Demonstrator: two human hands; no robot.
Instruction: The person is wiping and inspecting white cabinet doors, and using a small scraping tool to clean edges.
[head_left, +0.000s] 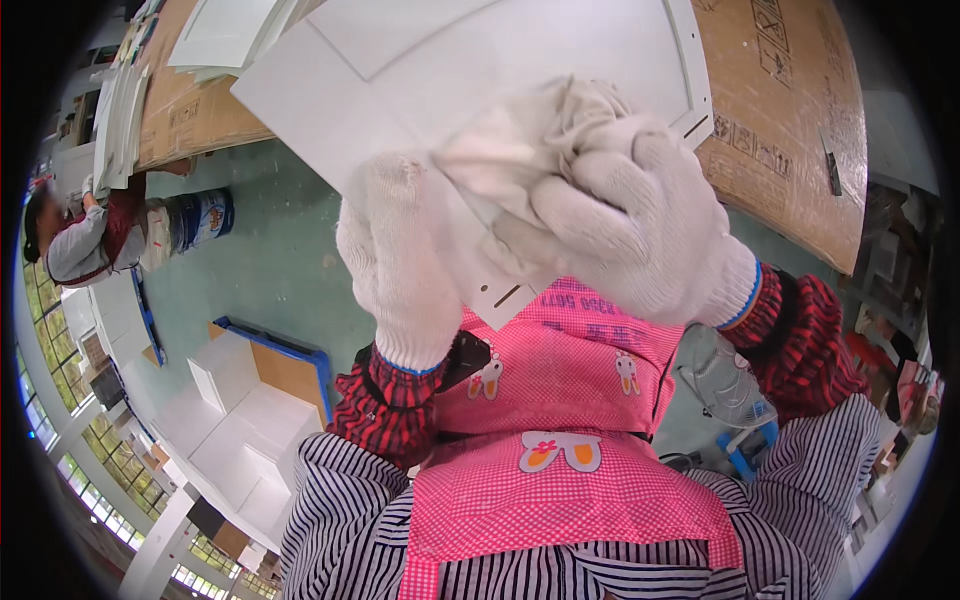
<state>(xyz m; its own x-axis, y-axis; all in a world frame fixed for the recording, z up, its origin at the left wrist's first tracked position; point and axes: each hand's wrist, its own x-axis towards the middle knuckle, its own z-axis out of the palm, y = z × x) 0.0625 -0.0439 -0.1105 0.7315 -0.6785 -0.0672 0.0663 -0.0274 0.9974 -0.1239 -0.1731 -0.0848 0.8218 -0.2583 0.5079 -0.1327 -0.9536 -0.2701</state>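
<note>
Cloth (512,185) bunched in right hand (645,225).

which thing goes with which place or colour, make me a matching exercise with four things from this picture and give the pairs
Column one:
1. Cloth
2. Apron
3. Cardboard
4. Left hand

Column two:
A. Brown, with dark printed marks
B. Holding the edge of the white panel
C. Bunched in the right hand
D. Pink, with a checked pattern

Right pairs: 1-C, 2-D, 3-A, 4-B
</note>
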